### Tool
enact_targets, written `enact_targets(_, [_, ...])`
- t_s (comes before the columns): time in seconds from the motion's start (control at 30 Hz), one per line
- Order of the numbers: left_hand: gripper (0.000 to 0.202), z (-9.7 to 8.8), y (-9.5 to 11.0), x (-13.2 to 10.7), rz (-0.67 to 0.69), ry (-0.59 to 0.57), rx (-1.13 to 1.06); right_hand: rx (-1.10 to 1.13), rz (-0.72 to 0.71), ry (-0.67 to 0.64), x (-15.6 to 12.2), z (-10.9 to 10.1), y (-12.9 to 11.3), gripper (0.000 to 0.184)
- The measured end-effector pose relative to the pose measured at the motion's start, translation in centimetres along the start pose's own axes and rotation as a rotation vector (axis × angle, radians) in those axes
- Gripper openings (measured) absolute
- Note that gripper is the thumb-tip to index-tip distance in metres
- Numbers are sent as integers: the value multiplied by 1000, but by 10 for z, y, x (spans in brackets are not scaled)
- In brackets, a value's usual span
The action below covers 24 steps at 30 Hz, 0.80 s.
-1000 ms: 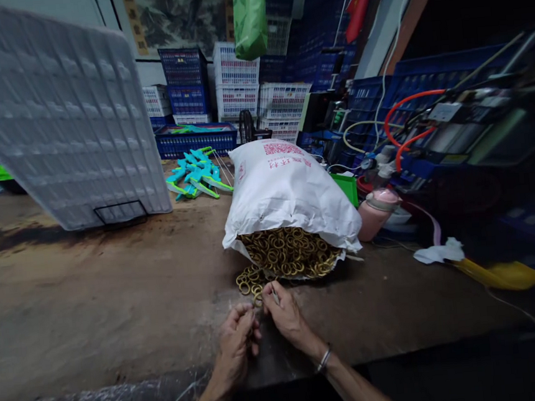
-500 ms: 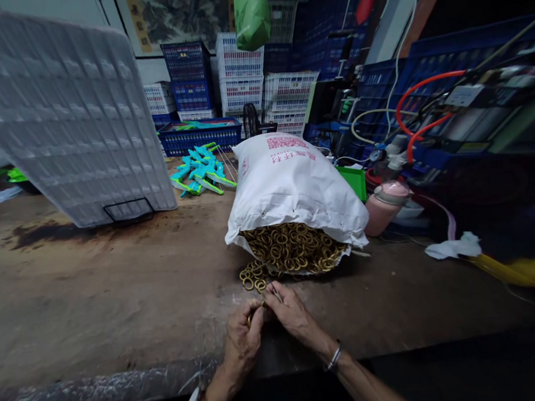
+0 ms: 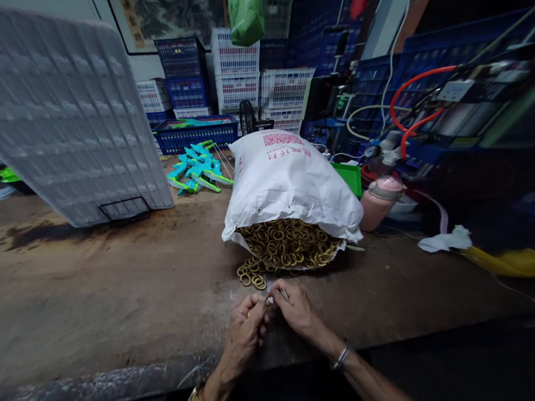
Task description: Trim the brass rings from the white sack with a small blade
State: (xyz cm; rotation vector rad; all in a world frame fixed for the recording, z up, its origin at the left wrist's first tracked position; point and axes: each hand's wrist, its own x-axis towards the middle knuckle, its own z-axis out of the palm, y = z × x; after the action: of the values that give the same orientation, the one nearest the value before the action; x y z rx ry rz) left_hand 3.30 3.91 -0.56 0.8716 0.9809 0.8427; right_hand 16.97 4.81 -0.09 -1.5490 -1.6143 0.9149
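Note:
My left hand (image 3: 247,321) is closed in a pinch on a brass-coloured ring (image 3: 267,297), mostly covered by the fingers. Facing it, my right hand (image 3: 298,313) is also closed, its fingertips touching or nearly touching the ring. A thin, pale metal-looking piece (image 3: 284,294) pokes out from the right fingers; its kind is too small to make out. Just beyond both hands, several loose brass-coloured rings (image 3: 258,282) lie on the worktable (image 3: 164,309). They spill from the open mouth of a white woven sack (image 3: 288,174) lying on its side, packed with similar rings (image 3: 290,242).
A ribbed translucent panel (image 3: 68,118) stands at left on a black wire stand (image 3: 125,210). Turquoise and green plastic parts (image 3: 196,168) lie behind the sack. At right are a pink bottle (image 3: 380,202), a yellow strip (image 3: 511,261) and machinery with orange hoses (image 3: 396,99). Stacked crates (image 3: 236,72) stand behind.
My left hand has tilted up, bringing the ring towards my right fingertips. The right hand has shifted slightly right. The whole view has moved a little; the sack and loose rings look undisturbed.

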Motion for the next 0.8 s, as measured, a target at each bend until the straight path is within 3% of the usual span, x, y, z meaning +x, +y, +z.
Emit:
enact_targets(0.1, [39,2,4,-2,6,30,-19,-238,-98,-74,-8,1,4,13])
enact_targets(0.23, [43,4,7,-3,47,45,-37,-465,-112,-169,-15,4,0,31])
enact_targets(0.37, [43,1,4,-3,111,70,19,-596,-100,-206,-13,4,-2,36])
enact_targets(0.53, [38,0,7,-17,57,-11,28,-714,30,-120,-2,-2,15,23])
enact_targets(0.63, [35,-1,10,-26,-40,-79,-126,-719,42,-35,6,-4,23,16])
enact_targets(0.8, [34,-10,4,-23,-106,-47,-382,-664,41,50,19,9,17,10])
